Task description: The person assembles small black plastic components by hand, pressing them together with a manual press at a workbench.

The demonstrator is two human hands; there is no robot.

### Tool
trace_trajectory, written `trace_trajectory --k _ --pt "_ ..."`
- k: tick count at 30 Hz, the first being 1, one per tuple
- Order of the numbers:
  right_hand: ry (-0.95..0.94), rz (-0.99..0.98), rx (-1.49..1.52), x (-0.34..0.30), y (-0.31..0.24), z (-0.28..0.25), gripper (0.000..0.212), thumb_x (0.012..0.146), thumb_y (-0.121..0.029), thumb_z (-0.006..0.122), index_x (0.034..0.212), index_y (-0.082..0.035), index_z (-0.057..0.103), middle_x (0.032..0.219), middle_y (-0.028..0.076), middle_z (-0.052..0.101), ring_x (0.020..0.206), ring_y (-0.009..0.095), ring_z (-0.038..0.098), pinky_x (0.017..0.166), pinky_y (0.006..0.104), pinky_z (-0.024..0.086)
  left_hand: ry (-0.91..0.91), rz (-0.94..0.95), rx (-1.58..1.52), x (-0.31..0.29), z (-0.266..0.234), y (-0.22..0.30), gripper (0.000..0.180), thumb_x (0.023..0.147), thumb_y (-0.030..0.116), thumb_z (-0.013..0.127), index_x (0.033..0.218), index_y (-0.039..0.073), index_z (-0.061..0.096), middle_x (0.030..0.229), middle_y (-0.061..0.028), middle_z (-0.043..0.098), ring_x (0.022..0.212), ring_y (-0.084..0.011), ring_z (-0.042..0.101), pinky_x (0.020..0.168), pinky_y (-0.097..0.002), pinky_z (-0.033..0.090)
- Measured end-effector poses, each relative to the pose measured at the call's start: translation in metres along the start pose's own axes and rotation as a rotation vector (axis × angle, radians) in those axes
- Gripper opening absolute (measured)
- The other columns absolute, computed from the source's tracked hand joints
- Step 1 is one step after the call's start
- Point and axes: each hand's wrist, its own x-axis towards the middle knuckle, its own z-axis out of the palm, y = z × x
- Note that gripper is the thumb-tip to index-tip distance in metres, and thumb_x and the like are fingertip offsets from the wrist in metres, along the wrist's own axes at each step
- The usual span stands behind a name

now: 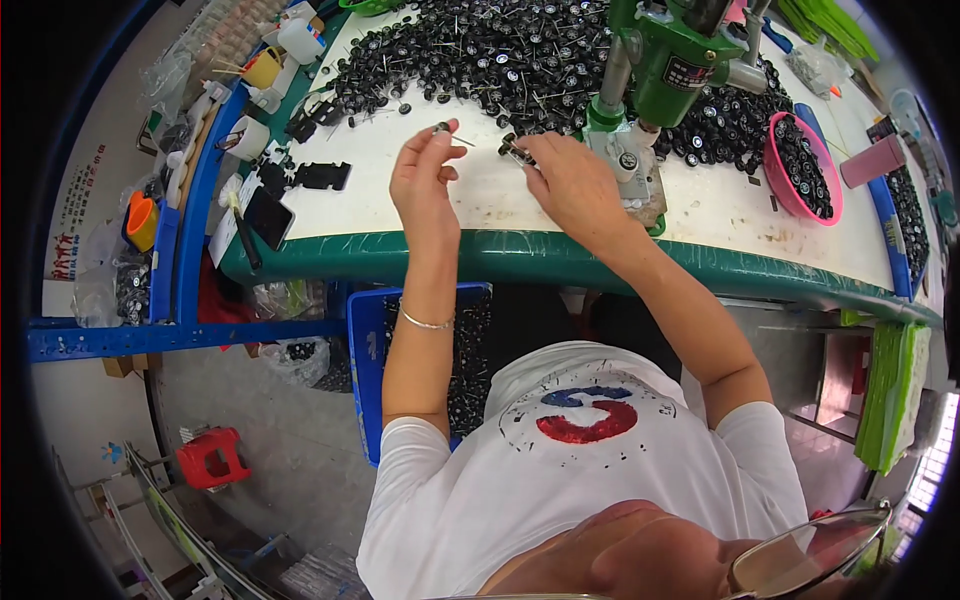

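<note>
Over the white tabletop, my left hand [425,185] is raised with thumb and fingertips pinched on a small dark part with a thin metal pin [461,140] sticking out to the right. To its right, my right hand [580,185] has its thumb and forefinger closed on small black wheels with metal pins [512,150]. How many it holds I cannot tell. Just right of that hand stands a green bench press [668,85], its metal base block [640,180] close to my knuckles. Behind both hands lies a large heap of black wheels with pins [490,55].
A pink basket [838,175] of black parts is at the right. Flat black pieces [322,176] and a phone [268,218] lie at the left. The table has a green front edge [520,243]. Below it is a blue bin [366,380] with small parts. A red stool [213,457] stands on the floor.
</note>
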Motion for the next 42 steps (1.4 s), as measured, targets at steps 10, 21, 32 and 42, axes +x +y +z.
trace_trajectory --k 10,21,32,42 --pt "-0.018 -0.020 0.128 -0.017 -0.006 -0.042 0.028 0.085 -0.008 0.067 0.112 -0.003 0.061 0.111 0.011 0.059 0.102 0.030 0.062 0.080 0.0416 0.052 -0.154 -0.249 -0.099 -0.016 -0.006 -0.027 0.029 0.089 -0.002 0.065 0.118 -0.007 0.059 0.113 -0.0189 0.067 0.104 -0.0241 0.067 0.094 -0.0301 0.055" --pt "0.308 0.413 0.585 -0.056 0.085 -0.150 0.017 0.096 -0.011 0.061 0.108 -0.002 0.069 0.099 0.004 0.070 0.079 0.010 0.063 0.070 0.0213 0.047 -0.370 -0.059 0.397 -0.038 0.068 -0.042 0.015 0.082 0.006 0.075 0.094 -0.002 0.074 0.087 -0.0009 0.069 0.076 -0.0095 0.057 0.073 -0.0230 0.045" --pt "0.376 0.334 1.047 0.096 0.115 -0.200 0.033 0.101 -0.032 0.054 0.111 -0.002 0.063 0.095 0.007 0.065 0.079 0.011 0.057 0.071 0.0269 0.048 -0.444 -0.095 0.118 -0.033 0.110 -0.067 0.012 0.083 0.000 0.073 0.095 -0.001 0.074 0.094 -0.0001 0.066 0.087 -0.0085 0.058 0.082 -0.0233 0.044" --pt "0.105 0.659 1.386 0.188 0.091 -0.258 0.026 0.099 -0.030 0.058 0.095 -0.005 0.062 0.075 -0.002 0.052 0.056 0.007 0.044 0.046 0.0216 0.033 -0.486 -0.170 0.062 -0.030 0.115 -0.064 0.013 0.082 -0.001 0.073 0.095 -0.001 0.075 0.093 -0.0007 0.067 0.087 -0.0090 0.059 0.082 -0.0241 0.046"
